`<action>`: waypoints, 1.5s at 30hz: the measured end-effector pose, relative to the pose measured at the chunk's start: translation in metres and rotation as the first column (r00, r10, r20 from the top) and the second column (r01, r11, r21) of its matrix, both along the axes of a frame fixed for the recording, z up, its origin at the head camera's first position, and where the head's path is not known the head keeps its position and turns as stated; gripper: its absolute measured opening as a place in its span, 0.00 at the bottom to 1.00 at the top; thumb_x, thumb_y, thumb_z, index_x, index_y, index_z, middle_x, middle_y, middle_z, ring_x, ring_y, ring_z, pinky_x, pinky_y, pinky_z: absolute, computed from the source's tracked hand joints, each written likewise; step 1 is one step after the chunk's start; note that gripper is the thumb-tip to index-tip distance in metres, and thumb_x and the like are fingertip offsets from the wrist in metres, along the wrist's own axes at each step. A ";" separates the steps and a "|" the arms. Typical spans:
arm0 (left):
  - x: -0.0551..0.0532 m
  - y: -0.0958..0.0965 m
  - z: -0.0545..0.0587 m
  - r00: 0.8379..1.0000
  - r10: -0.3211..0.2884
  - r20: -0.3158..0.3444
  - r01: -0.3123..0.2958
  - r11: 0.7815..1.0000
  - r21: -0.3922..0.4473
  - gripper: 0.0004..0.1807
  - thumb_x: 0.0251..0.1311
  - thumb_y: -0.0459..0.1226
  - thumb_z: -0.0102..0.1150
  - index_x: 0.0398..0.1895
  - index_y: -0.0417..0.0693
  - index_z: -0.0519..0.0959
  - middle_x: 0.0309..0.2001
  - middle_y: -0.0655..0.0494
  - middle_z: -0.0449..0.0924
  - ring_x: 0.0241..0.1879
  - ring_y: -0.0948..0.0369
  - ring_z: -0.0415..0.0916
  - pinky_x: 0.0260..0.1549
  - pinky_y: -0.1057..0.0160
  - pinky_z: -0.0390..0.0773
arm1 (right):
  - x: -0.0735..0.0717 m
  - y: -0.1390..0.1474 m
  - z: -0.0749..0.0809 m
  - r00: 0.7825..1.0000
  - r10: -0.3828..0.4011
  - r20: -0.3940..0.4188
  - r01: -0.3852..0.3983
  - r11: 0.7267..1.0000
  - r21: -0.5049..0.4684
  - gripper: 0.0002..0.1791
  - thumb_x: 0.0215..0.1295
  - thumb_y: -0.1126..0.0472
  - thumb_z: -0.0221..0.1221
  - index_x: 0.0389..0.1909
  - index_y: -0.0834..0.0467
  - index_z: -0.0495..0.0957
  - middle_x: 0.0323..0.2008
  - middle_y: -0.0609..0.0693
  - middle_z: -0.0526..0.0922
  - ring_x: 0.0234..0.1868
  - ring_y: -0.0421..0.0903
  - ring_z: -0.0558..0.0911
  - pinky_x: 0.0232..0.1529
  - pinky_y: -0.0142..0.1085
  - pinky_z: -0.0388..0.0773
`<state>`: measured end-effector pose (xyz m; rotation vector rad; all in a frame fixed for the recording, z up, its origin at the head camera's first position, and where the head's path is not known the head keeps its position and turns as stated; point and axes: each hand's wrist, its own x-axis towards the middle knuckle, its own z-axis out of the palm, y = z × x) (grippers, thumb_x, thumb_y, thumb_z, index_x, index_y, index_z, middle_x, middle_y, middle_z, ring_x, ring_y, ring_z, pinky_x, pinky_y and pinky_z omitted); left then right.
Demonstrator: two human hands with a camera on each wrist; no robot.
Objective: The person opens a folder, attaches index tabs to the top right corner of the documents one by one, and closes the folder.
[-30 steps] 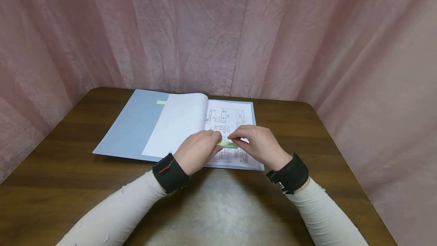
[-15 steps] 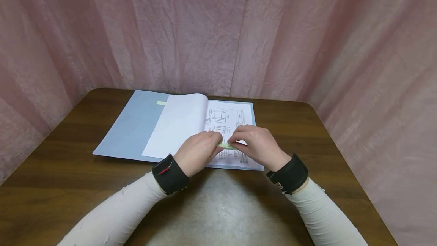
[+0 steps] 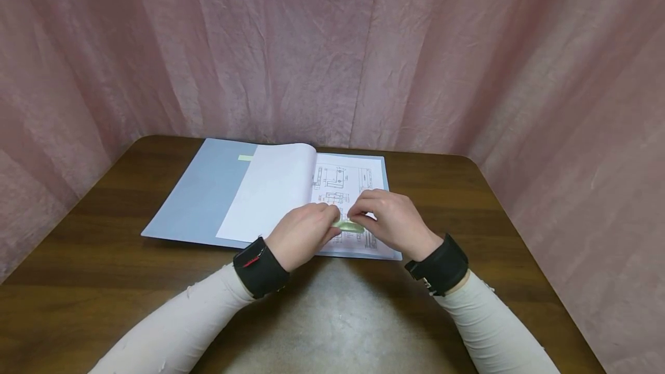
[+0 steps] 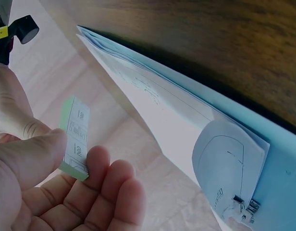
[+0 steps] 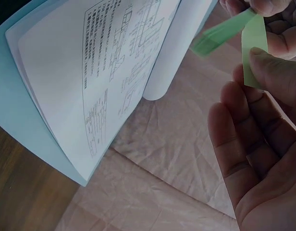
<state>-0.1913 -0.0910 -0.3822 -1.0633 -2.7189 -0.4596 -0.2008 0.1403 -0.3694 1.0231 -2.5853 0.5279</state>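
My left hand (image 3: pixel 306 227) grips a small pad of green sticky notes (image 4: pixel 78 134) between thumb and fingers; its underside carries print. Close beside it, my right hand (image 3: pixel 392 218) pinches the end of a pale green sticky note (image 5: pixel 250 72) between thumb and forefinger. In the right wrist view this note stands at an angle to the pad, and their upper ends meet at the left fingers. Both hands are above a printed drawing sheet (image 3: pixel 333 175) in an open light blue folder (image 3: pixel 192 189).
A blank white page (image 3: pixel 270 183) is turned over to the folder's left side, curving at the binding. A green sticky tab (image 3: pixel 245 158) sticks out from its left edge. Metal binder parts (image 4: pixel 246 207) show in the left wrist view. Behind the wooden table (image 3: pixel 436 189) hangs a pink curtain (image 3: pixel 312 51).
The pad has tilted between the hands, first narrowing to a thin edge, now showing more of its green face. Both hands stay nearly in place; the folder and pages have not moved.
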 end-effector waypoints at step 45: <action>0.004 -0.004 -0.010 0.999 0.018 -0.033 -0.019 0.999 -0.048 0.11 0.66 0.40 0.81 0.42 0.47 0.87 0.32 0.57 0.83 0.31 0.60 0.78 0.31 0.59 0.79 | -0.001 0.022 0.010 0.992 -0.073 0.103 0.078 0.996 -0.048 0.09 0.67 0.66 0.77 0.44 0.50 0.94 0.41 0.38 0.90 0.41 0.38 0.85 0.42 0.40 0.82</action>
